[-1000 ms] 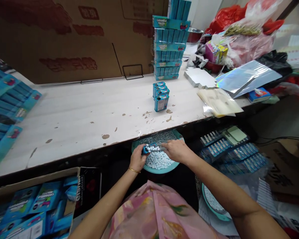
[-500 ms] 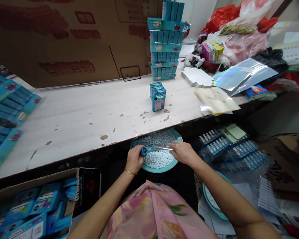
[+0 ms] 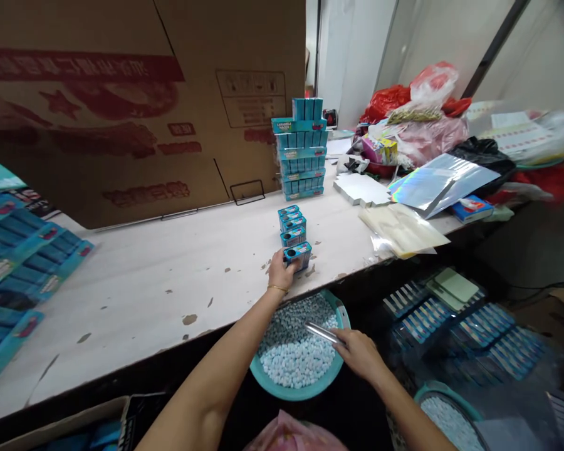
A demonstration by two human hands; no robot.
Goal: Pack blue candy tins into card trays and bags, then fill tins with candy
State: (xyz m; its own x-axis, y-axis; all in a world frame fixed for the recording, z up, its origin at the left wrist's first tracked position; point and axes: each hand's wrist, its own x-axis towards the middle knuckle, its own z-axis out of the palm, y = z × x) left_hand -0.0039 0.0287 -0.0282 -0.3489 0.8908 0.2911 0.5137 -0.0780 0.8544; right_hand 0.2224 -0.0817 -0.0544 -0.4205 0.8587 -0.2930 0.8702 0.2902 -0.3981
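Note:
My left hand (image 3: 279,273) is closed round a small blue candy box (image 3: 299,252) at the table's front, its fingers on the box's left side. Just behind it stands a short row of matching boxes (image 3: 292,220). Below the table edge, my right hand (image 3: 360,354) grips a shiny metal scoop (image 3: 321,332). The scoop slants over a turquoise basin (image 3: 297,394) and looks empty. Small white and pale blue candies (image 3: 295,362) fill much of the basin.
Stacked display trays of blue boxes (image 3: 301,153) stand at the back, beside a large carton (image 3: 136,113). More blue trays (image 3: 23,263) are at left. Plastic sheets (image 3: 404,228) and bags lie right. Lower right are packed trays (image 3: 465,319) and another candy basin (image 3: 451,413).
My left hand has carried the box from above the basin forward to the table, at the row's near end. The scoop, earlier against the box, is now apart from it. My view has shifted.

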